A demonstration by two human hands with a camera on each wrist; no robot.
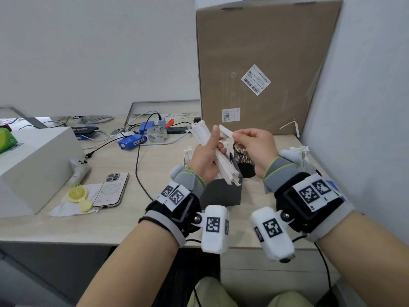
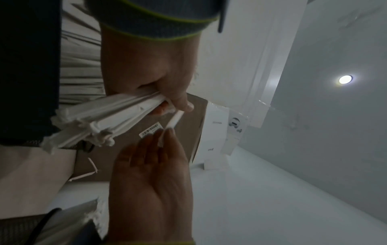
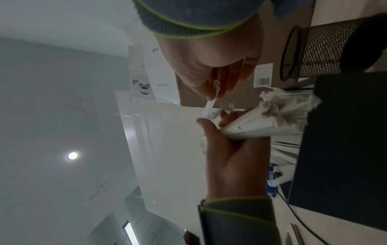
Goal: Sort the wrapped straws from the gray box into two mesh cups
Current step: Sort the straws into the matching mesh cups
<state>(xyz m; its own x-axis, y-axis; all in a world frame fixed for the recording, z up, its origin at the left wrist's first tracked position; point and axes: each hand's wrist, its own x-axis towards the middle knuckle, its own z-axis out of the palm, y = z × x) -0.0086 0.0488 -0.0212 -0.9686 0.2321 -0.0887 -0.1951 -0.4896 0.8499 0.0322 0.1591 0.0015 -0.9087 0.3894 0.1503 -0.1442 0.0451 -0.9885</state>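
Note:
My left hand (image 1: 210, 147) grips a bundle of white wrapped straws (image 1: 221, 160) above the dark gray box (image 1: 223, 193), which holds more straws. My right hand (image 1: 238, 136) pinches the end of one wrapped straw (image 1: 225, 130) sticking out at the top of the bundle. The left wrist view shows my left hand (image 2: 150, 79) round the bundle (image 2: 104, 119) and the single straw (image 2: 175, 120). A black mesh cup (image 1: 243, 157) stands just behind the box, also in the right wrist view as the mesh cup (image 3: 318, 49). A second cup with straws (image 1: 297, 155) is partly hidden behind my right wrist.
A tall cardboard box (image 1: 265, 63) stands at the back against the wall. A white box (image 1: 33, 162) sits at the left, with a phone (image 1: 111, 189), a yellow brush (image 1: 78, 197), cables, blue packs and a tape roll (image 1: 157, 135) on the table (image 1: 132, 227).

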